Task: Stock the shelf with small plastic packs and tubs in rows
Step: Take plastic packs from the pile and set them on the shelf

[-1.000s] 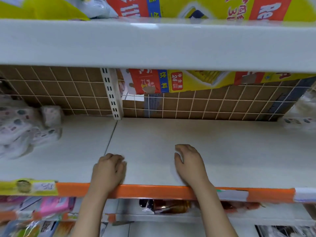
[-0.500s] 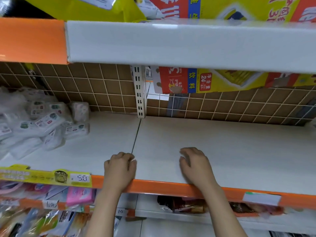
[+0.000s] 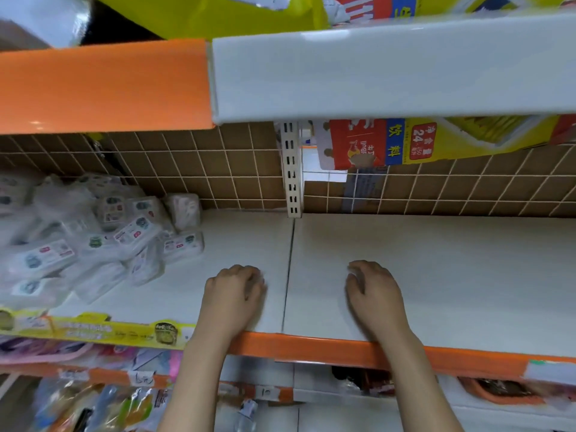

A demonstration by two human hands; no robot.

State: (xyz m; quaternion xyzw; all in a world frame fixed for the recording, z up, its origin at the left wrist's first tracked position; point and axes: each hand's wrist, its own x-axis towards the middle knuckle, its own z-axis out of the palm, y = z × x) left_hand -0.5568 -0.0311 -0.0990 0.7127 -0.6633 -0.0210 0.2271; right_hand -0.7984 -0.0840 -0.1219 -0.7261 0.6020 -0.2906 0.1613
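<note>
A loose heap of small clear plastic packs [image 3: 93, 241] with white labels lies on the left part of the white shelf [image 3: 436, 269]. My left hand [image 3: 233, 294] rests on the shelf just left of the seam between the two shelf boards, fingers loosely curled and holding nothing. My right hand [image 3: 372, 291] rests palm down on the right board, fingers bent, also holding nothing. Both hands lie to the right of the heap and do not touch it.
An orange front rail [image 3: 327, 350] edges the shelf, with a yellow price strip [image 3: 103, 330] at left. A slotted upright [image 3: 291, 169] and brown wire-grid back panel stand behind. The upper shelf [image 3: 374, 73] overhangs closely. Lower shelves hold coloured packets.
The view has swung left, bringing more of the pack heap into sight. Both hands stay resting near the shelf's front edge.
</note>
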